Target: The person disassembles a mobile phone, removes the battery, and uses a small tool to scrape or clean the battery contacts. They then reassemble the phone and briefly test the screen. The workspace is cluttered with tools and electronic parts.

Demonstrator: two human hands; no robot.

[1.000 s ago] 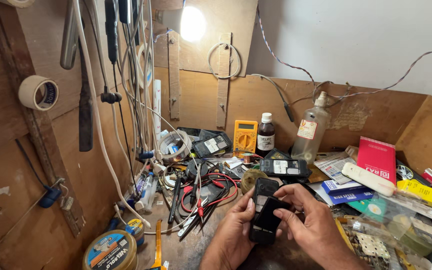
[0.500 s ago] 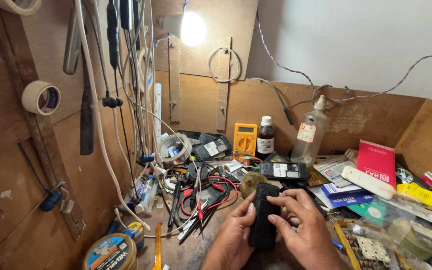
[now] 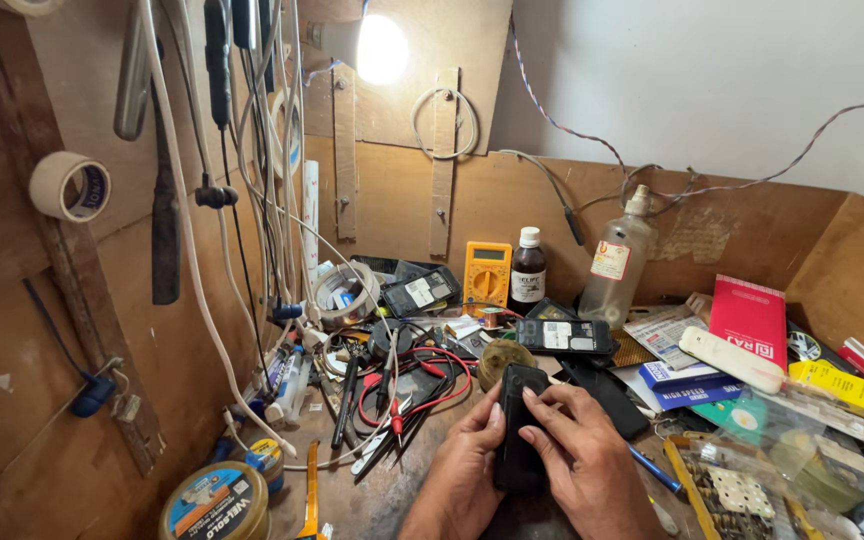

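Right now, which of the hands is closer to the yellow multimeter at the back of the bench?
Left. The left hand sits below the yellow multimeter, on the near side of the black phone both hands hold. The right hand lies further to the right.

The phone (image 3: 518, 430) at lower centre of the frame, tilted and open-faced a second ago, now stands lengthwise between both hands. The right hand (image 3: 587, 455) has moved from beside it onto its top, fingertips pressing; the left hand (image 3: 470, 465) has closed against its left edge.
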